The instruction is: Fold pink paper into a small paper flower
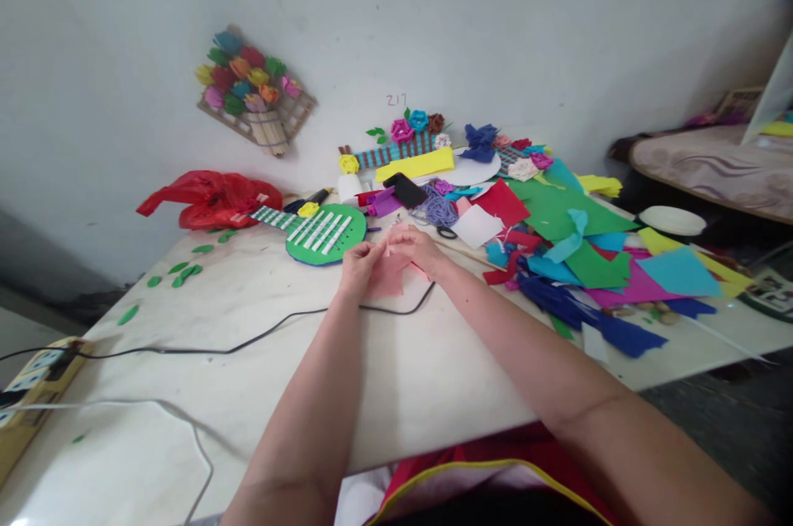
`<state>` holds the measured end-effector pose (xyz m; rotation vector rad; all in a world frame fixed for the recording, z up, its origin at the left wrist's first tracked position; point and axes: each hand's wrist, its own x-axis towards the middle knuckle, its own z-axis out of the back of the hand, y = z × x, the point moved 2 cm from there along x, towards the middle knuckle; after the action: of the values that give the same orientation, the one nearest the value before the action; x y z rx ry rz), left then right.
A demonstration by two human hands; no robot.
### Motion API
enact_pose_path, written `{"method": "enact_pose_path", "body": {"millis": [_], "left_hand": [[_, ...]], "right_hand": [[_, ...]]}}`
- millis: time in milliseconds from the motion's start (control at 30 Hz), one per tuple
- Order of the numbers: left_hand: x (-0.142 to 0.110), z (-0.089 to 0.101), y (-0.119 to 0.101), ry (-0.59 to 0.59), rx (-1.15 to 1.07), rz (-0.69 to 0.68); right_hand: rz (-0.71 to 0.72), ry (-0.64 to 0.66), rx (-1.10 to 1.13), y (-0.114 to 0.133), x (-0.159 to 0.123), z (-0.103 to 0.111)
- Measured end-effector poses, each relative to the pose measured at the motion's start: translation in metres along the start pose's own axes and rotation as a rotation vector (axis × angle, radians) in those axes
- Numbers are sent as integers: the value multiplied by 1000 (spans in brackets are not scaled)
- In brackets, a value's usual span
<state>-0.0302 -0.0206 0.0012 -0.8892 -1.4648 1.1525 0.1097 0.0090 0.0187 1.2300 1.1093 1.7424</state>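
Observation:
Both of my hands meet over pink paper [385, 278] near the middle of the table. My left hand [359, 263] pinches a small pink piece between thumb and fingers. From the other side my right hand [416, 249] closes on the same pink piece, its fingertips close to the left ones. More pink sheets lie flat under the hands. Just left of them is a green paper guitar [327, 234] with white strips and a yellow flower [308, 210]. Beyond the right hand lie scissors [446, 233] and a thin wooden stick [472, 255].
Coloured paper scraps [576, 220] cover the table's right side. A red plastic bag [214, 200] sits at the back left, near green paper leaves [186, 274]. A black cord [248, 342] crosses from a power strip [43, 377]. Purple yarn [435, 210] and a phone [405, 190] lie behind.

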Motion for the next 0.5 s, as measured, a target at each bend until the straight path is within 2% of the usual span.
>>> {"method": "enact_pose_path", "body": {"millis": [200, 400, 500], "left_hand": [[0, -1, 1, 10, 31, 0], [0, -2, 1, 1, 41, -11], [1, -2, 1, -3, 34, -11]], "right_hand": [[24, 74, 112, -2, 0, -1], [-92, 46, 141, -13, 3, -3], [-37, 72, 158, -9, 2, -4]]}}
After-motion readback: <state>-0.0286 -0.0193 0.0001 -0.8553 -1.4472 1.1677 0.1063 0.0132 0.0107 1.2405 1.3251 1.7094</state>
